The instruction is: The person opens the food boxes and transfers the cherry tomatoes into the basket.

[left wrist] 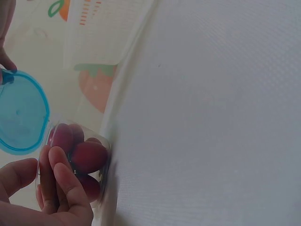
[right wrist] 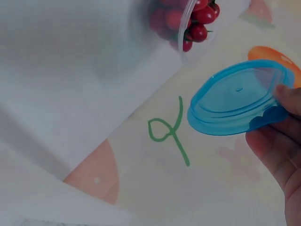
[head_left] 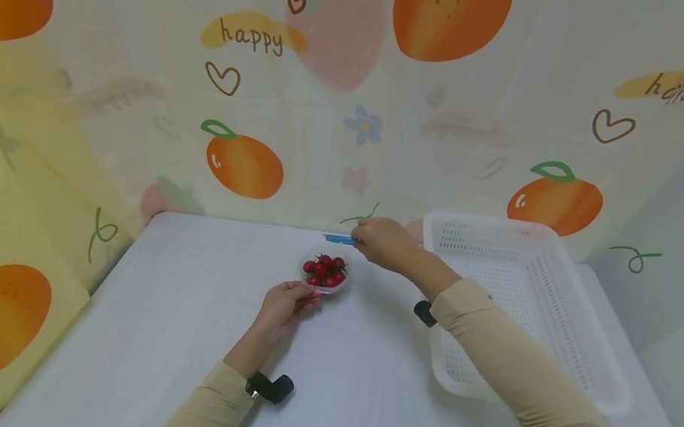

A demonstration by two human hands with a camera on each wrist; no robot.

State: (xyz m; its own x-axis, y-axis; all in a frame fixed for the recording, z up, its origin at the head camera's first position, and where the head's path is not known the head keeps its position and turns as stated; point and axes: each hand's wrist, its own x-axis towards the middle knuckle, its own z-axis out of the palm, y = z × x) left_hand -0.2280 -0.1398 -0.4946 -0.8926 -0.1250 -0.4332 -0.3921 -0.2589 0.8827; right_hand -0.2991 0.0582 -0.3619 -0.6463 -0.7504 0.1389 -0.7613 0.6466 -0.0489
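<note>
A small clear tub [head_left: 337, 291] of red cherry tomatoes [head_left: 323, 270] stands on the white table, its top uncovered. My left hand [head_left: 288, 303] holds the tub at its near side; in the left wrist view the fingers [left wrist: 70, 183] lie along its wall, with the thumb near the rim. Above and behind the tub, my right hand [head_left: 385, 242] pinches a round, see-through blue lid [right wrist: 235, 101] by its edge, thumb on one face and fingers on the other. The lid is seen nearly edge-on in the head view, apart from the tub.
A large white perforated plastic basket [head_left: 615, 395] stands to the right, partly beneath my right forearm. Behind the table [head_left: 169, 336] hangs a fruit-printed cloth [head_left: 316, 125], close to the table's far edge and the lid.
</note>
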